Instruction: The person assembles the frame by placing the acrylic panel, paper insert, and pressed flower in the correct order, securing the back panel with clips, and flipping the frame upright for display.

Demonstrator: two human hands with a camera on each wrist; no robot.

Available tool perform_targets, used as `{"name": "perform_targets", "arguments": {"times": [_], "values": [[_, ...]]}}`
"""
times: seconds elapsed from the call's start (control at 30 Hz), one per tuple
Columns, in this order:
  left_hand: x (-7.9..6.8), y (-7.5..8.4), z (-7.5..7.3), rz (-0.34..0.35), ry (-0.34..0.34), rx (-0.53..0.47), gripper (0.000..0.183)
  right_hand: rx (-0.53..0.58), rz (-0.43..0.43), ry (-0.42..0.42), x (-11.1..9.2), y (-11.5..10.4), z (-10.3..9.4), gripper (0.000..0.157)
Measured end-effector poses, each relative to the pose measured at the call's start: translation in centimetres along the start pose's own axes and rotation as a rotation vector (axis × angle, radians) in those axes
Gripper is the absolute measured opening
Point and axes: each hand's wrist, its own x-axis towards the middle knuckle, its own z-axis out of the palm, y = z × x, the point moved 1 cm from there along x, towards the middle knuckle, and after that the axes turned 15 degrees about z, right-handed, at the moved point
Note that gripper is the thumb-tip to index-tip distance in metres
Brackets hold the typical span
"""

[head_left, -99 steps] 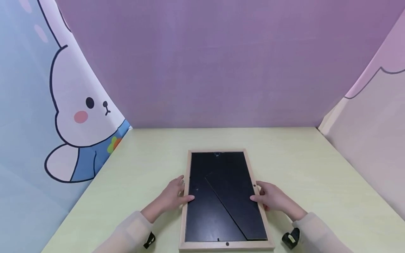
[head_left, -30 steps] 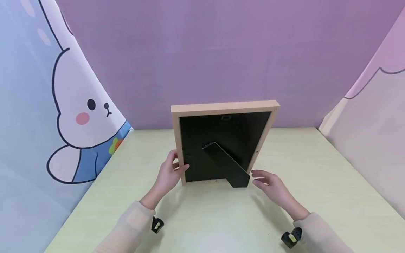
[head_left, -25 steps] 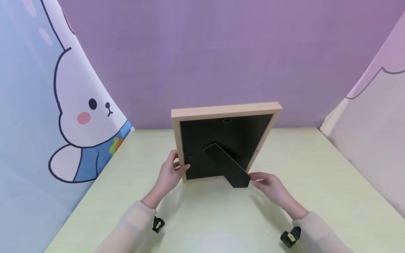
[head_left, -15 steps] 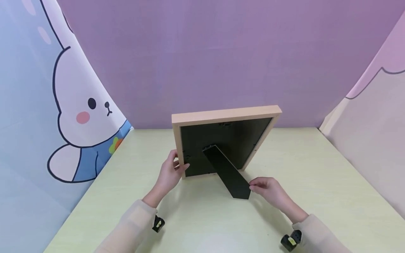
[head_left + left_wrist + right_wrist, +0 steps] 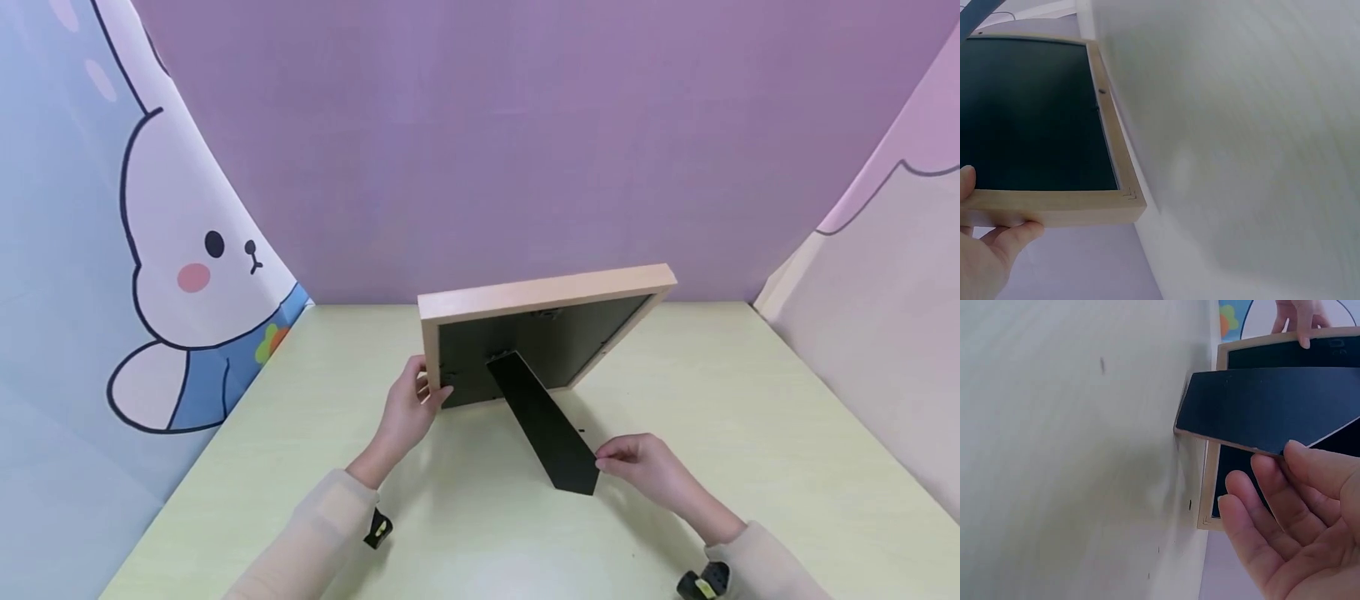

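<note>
A picture frame with a light wooden border (image 5: pixel 555 292) stands tilted on the table, its black back panel (image 5: pixel 1035 119) facing me. From the panel a black easel leg (image 5: pixel 543 429) folds out toward me, down to the right. My left hand (image 5: pixel 408 412) grips the frame's left side, thumb on the back and fingers round the outer edge. My right hand (image 5: pixel 648 471) pinches the leg's right edge near its lower end between thumb and forefinger. In the right wrist view the other fingers are loosely bent below the leg (image 5: pixel 1260 403). The frame's front is hidden.
The pale yellow-green table (image 5: pixel 300 467) extends around the frame. Behind it rises a purple backdrop (image 5: pixel 555 142). A cartoon-printed panel (image 5: pixel 187 233) lines the left side, and a pale pink one (image 5: pixel 885 317) the right. Tiny dark specks dot the tabletop.
The frame was lying flat earlier and has since been raised on its lower edge. Recently its top has tipped back, while my right hand has pinched the leg and swung it outward, toward me.
</note>
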Motion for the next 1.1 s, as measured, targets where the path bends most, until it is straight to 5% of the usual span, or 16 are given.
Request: {"name": "perform_targets", "arguments": {"times": [0.13, 0.3, 1.1], "values": [[0.0, 0.1, 0.2, 0.027, 0.009, 0.028, 0.034, 0.000, -0.006, -0.039, -0.4, 0.0, -0.1, 0.009], [-0.3, -1.9, 0.6, 0.036, 0.018, 0.049, 0.035, -0.015, 0.013, -0.091, -1.0, -0.1, -0.3, 0.011], [-1.0, -2.6, 1.8, 0.026, 0.003, 0.161, 0.031, 0.030, -0.020, -0.299, -2.4, 0.4, -1.0, 0.008]]}}
